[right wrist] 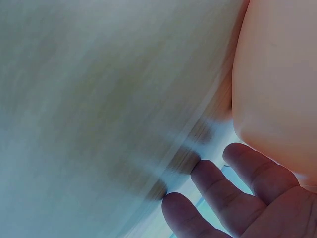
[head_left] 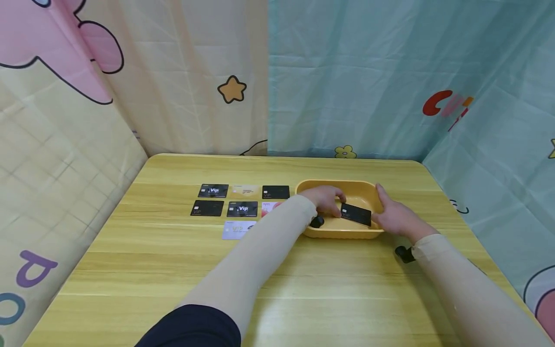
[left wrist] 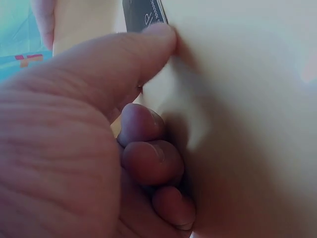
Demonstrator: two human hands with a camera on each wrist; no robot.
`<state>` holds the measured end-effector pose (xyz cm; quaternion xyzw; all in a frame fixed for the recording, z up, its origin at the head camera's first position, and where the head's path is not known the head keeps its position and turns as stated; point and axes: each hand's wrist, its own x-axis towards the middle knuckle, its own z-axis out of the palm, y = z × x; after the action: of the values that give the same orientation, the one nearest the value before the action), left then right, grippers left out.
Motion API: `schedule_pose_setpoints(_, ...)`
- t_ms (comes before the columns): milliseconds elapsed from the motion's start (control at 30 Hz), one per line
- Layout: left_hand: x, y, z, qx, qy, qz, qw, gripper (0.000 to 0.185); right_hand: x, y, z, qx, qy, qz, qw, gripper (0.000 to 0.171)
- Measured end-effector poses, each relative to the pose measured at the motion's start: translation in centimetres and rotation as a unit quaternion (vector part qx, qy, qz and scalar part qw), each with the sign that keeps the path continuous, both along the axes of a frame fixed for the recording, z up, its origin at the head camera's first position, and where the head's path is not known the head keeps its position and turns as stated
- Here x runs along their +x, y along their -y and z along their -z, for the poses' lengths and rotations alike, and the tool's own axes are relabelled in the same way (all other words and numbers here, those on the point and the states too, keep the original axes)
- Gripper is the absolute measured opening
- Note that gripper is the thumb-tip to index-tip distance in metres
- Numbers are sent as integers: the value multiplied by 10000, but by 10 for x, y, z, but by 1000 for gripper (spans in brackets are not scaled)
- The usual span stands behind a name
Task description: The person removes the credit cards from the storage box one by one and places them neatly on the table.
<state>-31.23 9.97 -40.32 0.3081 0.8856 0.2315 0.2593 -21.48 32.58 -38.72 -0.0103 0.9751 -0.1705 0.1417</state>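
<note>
A yellow tray [head_left: 336, 233] stands right of centre on the wooden table. My left hand [head_left: 340, 206] reaches into it and pinches the left end of a black card [head_left: 357, 215] that lies tilted inside. In the left wrist view the thumb [left wrist: 148, 44] presses on the black card [left wrist: 143, 12] against the tray wall [left wrist: 237, 99], with the other fingers curled below. My right hand [head_left: 378, 205] rests against the tray's right side, thumb up along the rim. In the right wrist view its fingers [right wrist: 218, 188] are loosely straight beside the tray's outer wall [right wrist: 272, 74].
Several cards lie in rows left of the tray: black ones [head_left: 213, 191] [head_left: 275, 192] [head_left: 206, 208] [head_left: 242, 209], a beige one [head_left: 245, 191], a pink-and-white one [head_left: 270, 207] and a lavender one [head_left: 236, 229]. Printed curtains close in the table on three sides.
</note>
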Motion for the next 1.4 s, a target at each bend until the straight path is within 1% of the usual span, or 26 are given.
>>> schedule_pose_setpoints(200,-3,-3,3,-13,77,-3,10000,55,0,-1,0,-25,-6,7,10000,98)
schedule_pose_setpoints(433,-5,-4,4,-26,0,43,10000,51,-1,-1,1,-59,-11,40,10000,98)
schedule_pose_setpoints(567,-5,-5,5,-53,19,32,10000,53,-1,-2,2,-67,-5,28,10000,98)
schedule_pose_setpoints(700,-6,-6,6,-36,109,10,9999,57,-1,-2,2,-58,-22,12,10000,98)
schedule_pose_setpoints(867,-6,-7,7,-9,228,7,9997,54,0,-1,2,-74,-17,-12,10000,98)
schedule_pose_setpoints(1000,-6,-7,6,-37,184,10,9998,53,0,-1,2,-70,-44,-52,10000,98)
schedule_pose_setpoints(1200,-7,-7,8,-46,115,17,9999,50,1,0,1,-72,-16,-2,10000,98)
schedule_pose_setpoints(1400,-7,-6,9,-47,-30,58,10000,49,0,0,1,-33,-50,-38,10000,98)
